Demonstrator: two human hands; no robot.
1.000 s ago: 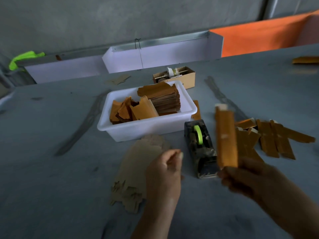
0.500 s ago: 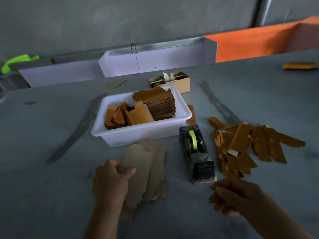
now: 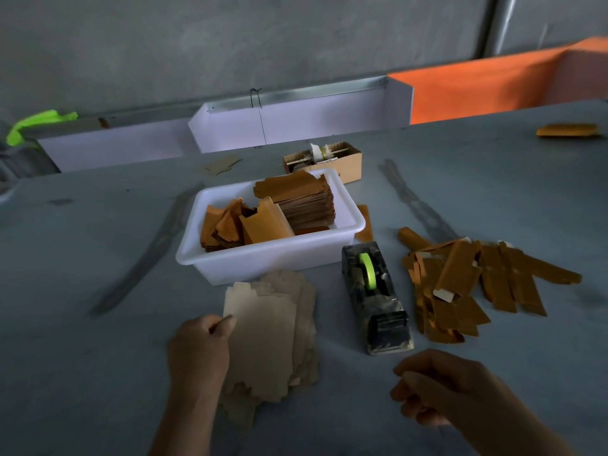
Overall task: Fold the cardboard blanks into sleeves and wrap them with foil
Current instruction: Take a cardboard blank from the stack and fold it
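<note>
Cardboard blanks lie in a loose pale stack near the front edge of the worktop, just in front of a white tub. The left hand pinches the left edge of the top blank between thumb and fingers, its grip narrow on the card. The right hand hovers over the worktop toward the front right, fingers loosely curled, holding nothing. Gold foil sheets fill the tub. A tape dispenser stands right of the stack, and finished gold sleeves lie heaped beyond it, toward the right edge.
</note>
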